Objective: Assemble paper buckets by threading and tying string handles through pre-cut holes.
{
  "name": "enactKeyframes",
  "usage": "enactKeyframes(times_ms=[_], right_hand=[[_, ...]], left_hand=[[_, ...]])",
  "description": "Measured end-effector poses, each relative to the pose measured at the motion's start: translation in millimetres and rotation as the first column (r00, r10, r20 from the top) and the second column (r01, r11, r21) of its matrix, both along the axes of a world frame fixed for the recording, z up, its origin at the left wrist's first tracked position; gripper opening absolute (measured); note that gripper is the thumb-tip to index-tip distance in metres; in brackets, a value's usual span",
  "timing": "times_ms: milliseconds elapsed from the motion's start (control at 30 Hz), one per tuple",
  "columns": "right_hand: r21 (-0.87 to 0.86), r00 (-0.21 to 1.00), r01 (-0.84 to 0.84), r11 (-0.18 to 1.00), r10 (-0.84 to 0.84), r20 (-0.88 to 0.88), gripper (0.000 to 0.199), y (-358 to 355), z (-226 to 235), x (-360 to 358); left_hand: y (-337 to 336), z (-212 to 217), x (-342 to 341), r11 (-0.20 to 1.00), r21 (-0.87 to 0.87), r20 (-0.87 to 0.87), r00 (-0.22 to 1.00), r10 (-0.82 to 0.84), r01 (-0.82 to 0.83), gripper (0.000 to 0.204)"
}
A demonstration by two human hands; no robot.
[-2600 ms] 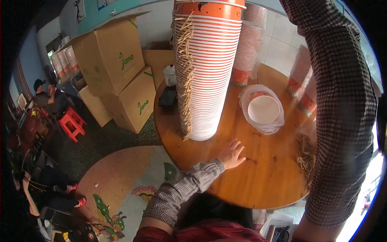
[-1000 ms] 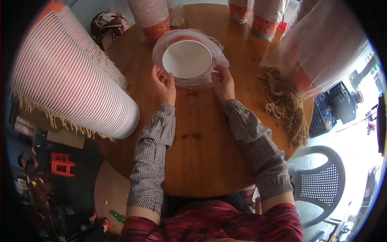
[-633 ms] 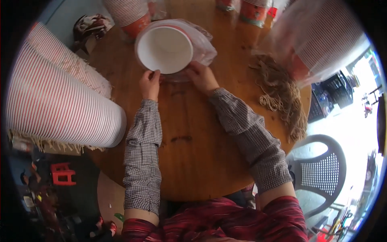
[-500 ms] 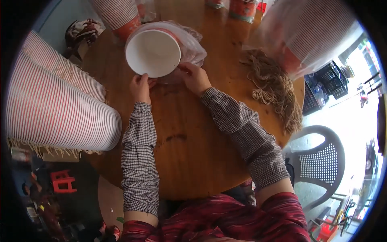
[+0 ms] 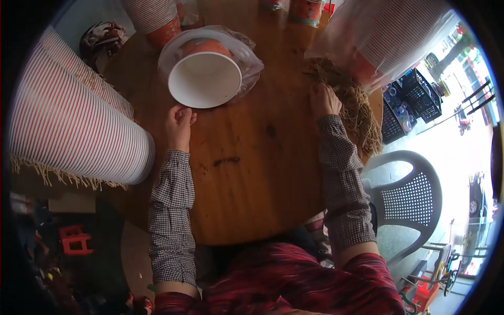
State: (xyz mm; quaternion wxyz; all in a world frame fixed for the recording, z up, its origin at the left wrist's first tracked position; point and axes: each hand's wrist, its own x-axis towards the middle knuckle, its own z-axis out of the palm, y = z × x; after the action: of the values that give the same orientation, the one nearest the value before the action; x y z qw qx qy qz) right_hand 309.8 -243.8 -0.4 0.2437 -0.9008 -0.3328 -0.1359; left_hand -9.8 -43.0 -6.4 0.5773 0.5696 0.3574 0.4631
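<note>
A white-lined paper tub (image 5: 205, 81) with an orange printed outside lies tipped toward me, its mouth facing my side. A clear plastic bag (image 5: 251, 65) surrounds its far part. My left hand (image 5: 180, 125) is just below the tub's near rim, fingers curled together; whether anything thin is between them is hidden. To the right, my right hand (image 5: 325, 101) is at the left edge of a heap of tan twine strands (image 5: 362, 113), its fingers bent closed on the strands. The fingertips are partly hidden.
Long stacks of nested tubs (image 5: 79, 121) lie along the left of the round wooden table (image 5: 247, 194). Another stack (image 5: 152, 21) stands at the back left, and a bagged stack (image 5: 386, 39) at the back right. A grey plastic chair (image 5: 409, 197) stands at the right.
My right hand has left the tub's rim and moved right to the twine. The tub has tipped more toward me, showing its orange side. My left hand has come slightly nearer.
</note>
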Motion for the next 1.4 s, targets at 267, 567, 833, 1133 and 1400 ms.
enactKeyframes(times_ms=[267,567,833,1133,1400], right_hand=[[-0.119,0.766,-0.629,0.768,0.587,-0.262,0.031,13,12,-89],[0.295,0.69,-0.518,0.803,0.596,-0.411,0.02,-10,35,-48],[0.203,0.753,-0.539,0.818,0.576,-0.319,0.022,-15,34,-47],[-0.043,0.921,-0.198,0.979,0.171,-0.351,0.032,-40,26,-10],[-0.043,0.991,-0.016,0.999,0.011,-0.131,0.022,-37,5,11]], left_hand=[[-68,7,5,0.937,0.319,-0.174,0.981,-0.088,0.141,0.017],[-116,11,51,0.679,0.561,-0.437,0.866,-0.242,0.473,0.013],[-165,33,98,0.542,0.683,-0.599,0.8,0.032,0.49,0.025],[-156,7,111,0.528,0.641,-0.692,0.717,0.084,0.557,0.01],[-137,5,73,0.585,0.572,-0.717,0.697,0.015,0.576,0.016]])
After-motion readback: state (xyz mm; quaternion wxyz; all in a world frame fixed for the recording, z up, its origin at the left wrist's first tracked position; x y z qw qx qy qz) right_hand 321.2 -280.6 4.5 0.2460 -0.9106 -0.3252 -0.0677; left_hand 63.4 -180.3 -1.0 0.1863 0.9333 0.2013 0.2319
